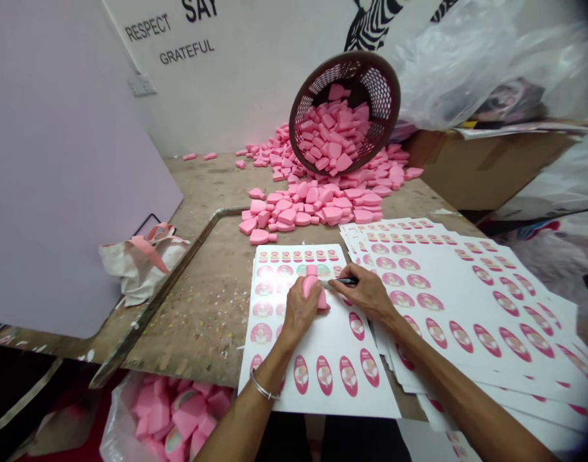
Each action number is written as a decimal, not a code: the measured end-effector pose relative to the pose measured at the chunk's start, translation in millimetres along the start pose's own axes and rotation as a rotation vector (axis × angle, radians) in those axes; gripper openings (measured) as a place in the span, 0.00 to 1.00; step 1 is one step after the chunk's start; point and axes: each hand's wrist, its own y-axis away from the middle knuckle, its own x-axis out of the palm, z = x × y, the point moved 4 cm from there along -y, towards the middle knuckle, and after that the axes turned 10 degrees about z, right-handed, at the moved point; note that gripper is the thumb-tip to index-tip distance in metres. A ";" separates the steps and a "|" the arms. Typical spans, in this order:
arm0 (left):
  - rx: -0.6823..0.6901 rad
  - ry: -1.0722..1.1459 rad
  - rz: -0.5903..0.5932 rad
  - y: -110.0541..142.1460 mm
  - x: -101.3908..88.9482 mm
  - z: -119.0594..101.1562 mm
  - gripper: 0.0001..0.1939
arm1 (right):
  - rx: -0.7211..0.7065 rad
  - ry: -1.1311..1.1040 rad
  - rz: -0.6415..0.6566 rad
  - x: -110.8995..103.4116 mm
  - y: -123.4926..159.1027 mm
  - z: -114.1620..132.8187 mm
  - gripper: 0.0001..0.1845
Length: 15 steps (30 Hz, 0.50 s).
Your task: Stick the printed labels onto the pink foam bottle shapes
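Observation:
My left hand [298,311] is closed around a small pink plastic bottle [312,272], its neck pointing away from me. Between the fingers of my right hand [368,295] is a slim black-handled tool [348,280] with a thin pale tip close to the bottle; its exact kind is unclear. Both hands are over a white sticker sheet [318,333] printed with pink oval and arched labels. To the right, more sticker sheets [448,276] lie fanned out in an overlapping pile. Whatever is under my left palm is hidden.
A brown basket [296,131] lies tipped at the back, with pink bottles [318,205] spilling onto the table. A bag of pink bottles [112,417] stands below the front edge. On the left are a metal bar [166,282] and cloth bag [135,269]; a cardboard box [486,163] stands right.

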 end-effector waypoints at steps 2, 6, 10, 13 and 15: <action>-0.007 0.026 0.008 1.6 0.0 -1.5 0.23 | 0.076 -0.233 0.005 -7.8 2.6 0.6 0.18; -0.019 0.228 0.079 12.9 3.5 -8.3 0.29 | 0.144 -0.506 -0.058 -23.7 11.8 13.8 0.20; -0.050 0.426 0.124 30.7 7.2 -19.8 0.34 | 0.124 -0.501 0.034 -20.4 22.7 40.2 0.18; -0.064 0.457 0.127 40.4 7.0 -27.3 0.34 | 0.109 -0.497 0.067 -14.9 28.7 56.4 0.20; -0.050 0.469 0.139 43.9 5.9 -30.5 0.34 | 0.095 -0.501 0.078 -12.9 30.4 63.7 0.18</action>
